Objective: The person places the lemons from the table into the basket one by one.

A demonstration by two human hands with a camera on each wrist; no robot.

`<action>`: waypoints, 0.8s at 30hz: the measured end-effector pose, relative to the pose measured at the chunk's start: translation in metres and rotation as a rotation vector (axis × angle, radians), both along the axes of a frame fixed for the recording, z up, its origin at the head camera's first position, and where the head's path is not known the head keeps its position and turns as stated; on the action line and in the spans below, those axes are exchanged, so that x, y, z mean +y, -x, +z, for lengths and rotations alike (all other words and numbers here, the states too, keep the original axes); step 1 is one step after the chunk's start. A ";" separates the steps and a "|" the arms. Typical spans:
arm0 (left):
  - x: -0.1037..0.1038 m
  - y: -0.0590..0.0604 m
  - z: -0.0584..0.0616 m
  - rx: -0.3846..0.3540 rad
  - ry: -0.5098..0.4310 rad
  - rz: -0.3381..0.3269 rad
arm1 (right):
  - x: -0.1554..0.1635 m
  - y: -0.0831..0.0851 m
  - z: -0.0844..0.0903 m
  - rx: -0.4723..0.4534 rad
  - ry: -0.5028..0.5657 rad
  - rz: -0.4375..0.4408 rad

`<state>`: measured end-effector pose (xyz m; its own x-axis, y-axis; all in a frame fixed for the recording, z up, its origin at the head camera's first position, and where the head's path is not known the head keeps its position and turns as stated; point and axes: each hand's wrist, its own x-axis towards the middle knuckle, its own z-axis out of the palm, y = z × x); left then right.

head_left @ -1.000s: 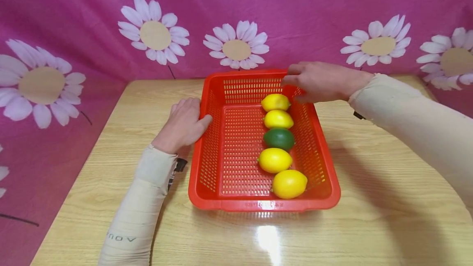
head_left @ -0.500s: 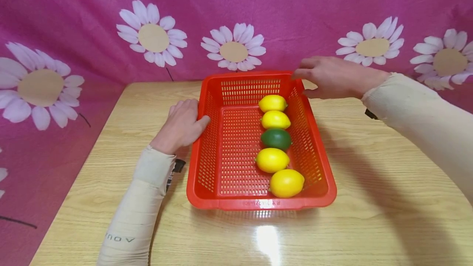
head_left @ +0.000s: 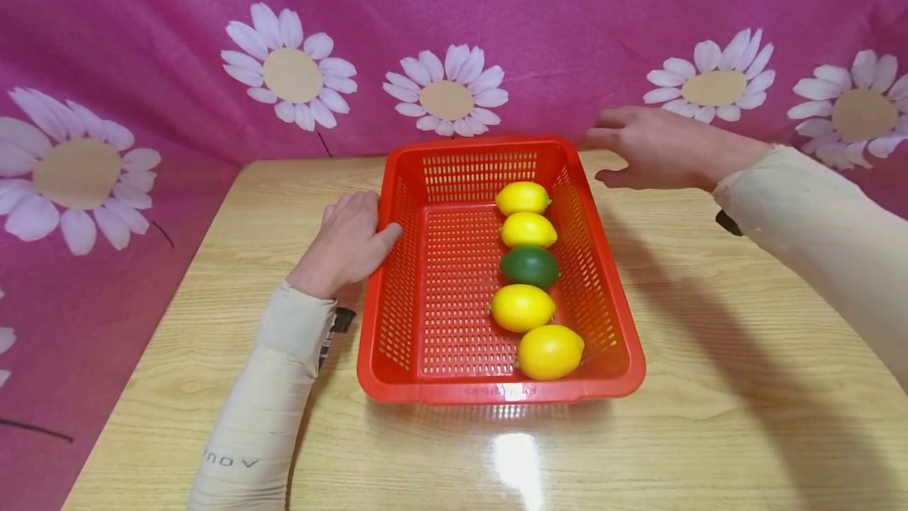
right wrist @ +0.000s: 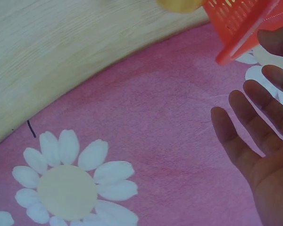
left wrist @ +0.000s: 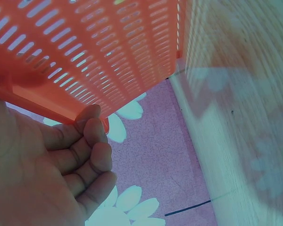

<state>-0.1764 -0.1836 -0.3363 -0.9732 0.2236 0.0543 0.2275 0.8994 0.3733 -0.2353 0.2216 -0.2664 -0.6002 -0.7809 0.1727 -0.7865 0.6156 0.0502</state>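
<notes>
A red plastic basket (head_left: 461,290) with slotted walls stands on the table. Along its right side lie several yellow lemons (head_left: 523,308) in a row, with one dark green lemon-shaped fruit (head_left: 530,267) in the middle. My left hand (head_left: 344,243) grips the left rim, thumb over the top. In the left wrist view its fingers (left wrist: 102,157) curl beneath that rim. My right hand (head_left: 660,147) hovers just beyond the far right corner, holding nothing. The right wrist view shows its fingers (right wrist: 247,129) spread and loosely extended.
The wooden table (head_left: 709,322) reaches back to a magenta cloth (head_left: 567,22) printed with white daisies, which hangs behind and at the left. A rounded yellow shape (right wrist: 180,4) shows at the top edge of the right wrist view, beside the basket.
My right hand has drawn away to the right from over the basket's far right corner. The basket sits slightly further left in view; the fruit keeps its row and my left hand its grip.
</notes>
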 end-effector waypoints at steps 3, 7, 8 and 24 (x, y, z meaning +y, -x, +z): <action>-0.001 0.000 -0.001 0.004 0.003 0.000 | 0.002 0.000 -0.002 -0.030 -0.008 -0.039; -0.001 0.000 -0.002 0.002 0.004 0.004 | 0.004 0.001 -0.007 -0.067 -0.008 -0.076; -0.001 0.000 -0.002 0.000 0.004 0.004 | 0.005 0.001 -0.009 -0.072 -0.003 -0.080; -0.001 0.000 -0.001 -0.005 0.001 0.009 | 0.013 0.005 -0.036 -0.156 0.062 -0.119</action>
<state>-0.1767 -0.1845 -0.3376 -0.9754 0.2150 0.0496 0.2177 0.9017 0.3736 -0.2403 0.2349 -0.3023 -0.7106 -0.6940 0.1158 -0.7036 0.7024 -0.1077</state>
